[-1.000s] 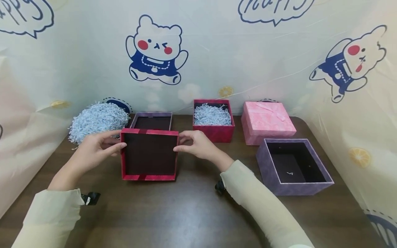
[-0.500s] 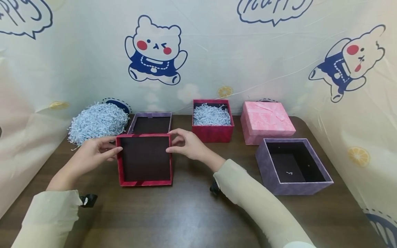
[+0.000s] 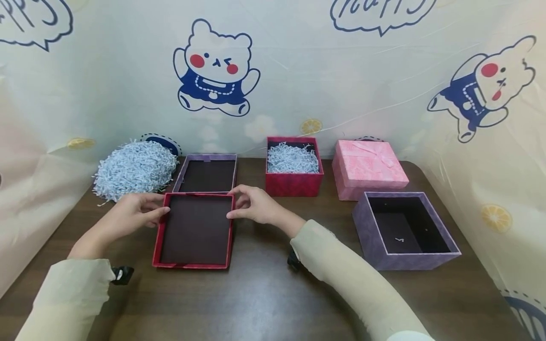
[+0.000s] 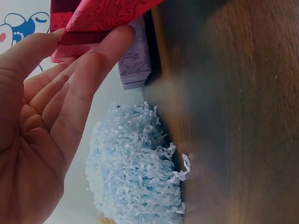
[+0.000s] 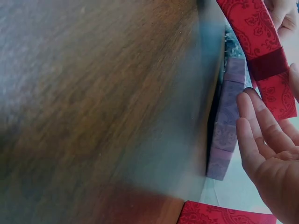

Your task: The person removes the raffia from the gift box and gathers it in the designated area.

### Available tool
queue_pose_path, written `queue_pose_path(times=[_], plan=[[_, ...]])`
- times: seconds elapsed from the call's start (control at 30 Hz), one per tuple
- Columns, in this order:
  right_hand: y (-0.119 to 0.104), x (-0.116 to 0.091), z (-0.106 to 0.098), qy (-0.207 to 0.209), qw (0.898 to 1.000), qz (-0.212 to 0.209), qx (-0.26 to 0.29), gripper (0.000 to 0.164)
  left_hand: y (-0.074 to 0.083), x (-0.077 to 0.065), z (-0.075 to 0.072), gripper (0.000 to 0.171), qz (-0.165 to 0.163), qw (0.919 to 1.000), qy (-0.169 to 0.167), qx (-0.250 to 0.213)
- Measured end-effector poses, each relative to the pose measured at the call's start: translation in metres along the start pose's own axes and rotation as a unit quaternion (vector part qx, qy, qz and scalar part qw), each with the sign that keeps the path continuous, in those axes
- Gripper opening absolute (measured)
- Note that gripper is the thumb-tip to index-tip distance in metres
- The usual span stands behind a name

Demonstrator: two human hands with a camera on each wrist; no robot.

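Observation:
A red box lid (image 3: 196,229) lies tilted with its dark inside facing up, its far edge raised. My left hand (image 3: 128,218) pinches its far left corner between thumb and fingers. At the far right corner, my right hand (image 3: 260,206) pinches it the same way. Patterned red sides of the lid show at the top of the left wrist view and, with a dark red band, in the right wrist view. Right behind it, a purple lid (image 3: 209,175) rests inside up. Blue shredded paper (image 3: 134,168) is heaped beyond my left hand.
A red box (image 3: 294,183) filled with blue shredded paper stands at the back. Right of it sits a closed pink box (image 3: 371,163) with a bow. An open purple box (image 3: 405,260) on the right holds a small scrap. A printed sheet hangs behind the table (image 3: 256,303).
Both hands have brought the red lid nearer and slightly left. From nearly upright it has tipped back flatter, its near edge coming forward and uncovering more of the purple lid.

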State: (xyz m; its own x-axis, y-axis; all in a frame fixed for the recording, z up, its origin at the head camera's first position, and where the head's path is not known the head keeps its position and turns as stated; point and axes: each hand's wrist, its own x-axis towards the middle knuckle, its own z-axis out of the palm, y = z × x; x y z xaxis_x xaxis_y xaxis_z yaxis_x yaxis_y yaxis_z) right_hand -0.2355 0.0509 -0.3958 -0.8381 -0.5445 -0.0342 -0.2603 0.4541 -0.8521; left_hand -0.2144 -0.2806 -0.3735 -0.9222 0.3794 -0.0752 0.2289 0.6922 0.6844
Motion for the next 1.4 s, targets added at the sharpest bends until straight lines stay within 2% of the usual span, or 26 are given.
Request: queue_pose_path(times=[0.17,0.4,0.73,0.87,1.07,1.23,1.33,1.4], plan=[[0.001,0.001,0.001,-0.012,1.0,0.006,0.005,0.055,-0.002,0.002,0.0,0.049,-0.012,0.9998,-0.014,0.0],[0.004,0.003,0.003,-0.03,0.999,0.015,0.012,0.053,-0.004,0.005,-0.001,0.053,-0.045,0.9978,-0.047,-0.004],[0.007,0.008,0.01,-0.053,0.998,0.022,0.007,0.055,-0.014,0.01,-0.001,0.052,-0.057,0.996,-0.068,-0.005],[0.009,0.007,0.011,-0.066,0.998,0.021,-0.005,0.059,-0.015,0.01,-0.002,0.048,-0.059,0.9958,-0.069,-0.011],[0.012,0.005,0.008,-0.07,0.997,0.023,0.005,0.06,-0.012,0.009,-0.005,0.048,-0.057,0.9954,-0.077,-0.008],[0.011,-0.002,0.0,-0.068,0.997,0.01,-0.017,0.058,-0.002,0.005,-0.011,0.043,-0.03,0.9968,-0.054,0.052],[0.01,-0.008,-0.008,-0.062,0.997,0.005,-0.038,0.058,0.009,0.006,-0.016,0.041,-0.009,0.9933,-0.026,0.112],[0.011,-0.013,-0.015,-0.051,0.998,0.002,-0.047,0.057,0.017,0.007,-0.019,0.041,-0.003,0.9908,-0.013,0.135]])
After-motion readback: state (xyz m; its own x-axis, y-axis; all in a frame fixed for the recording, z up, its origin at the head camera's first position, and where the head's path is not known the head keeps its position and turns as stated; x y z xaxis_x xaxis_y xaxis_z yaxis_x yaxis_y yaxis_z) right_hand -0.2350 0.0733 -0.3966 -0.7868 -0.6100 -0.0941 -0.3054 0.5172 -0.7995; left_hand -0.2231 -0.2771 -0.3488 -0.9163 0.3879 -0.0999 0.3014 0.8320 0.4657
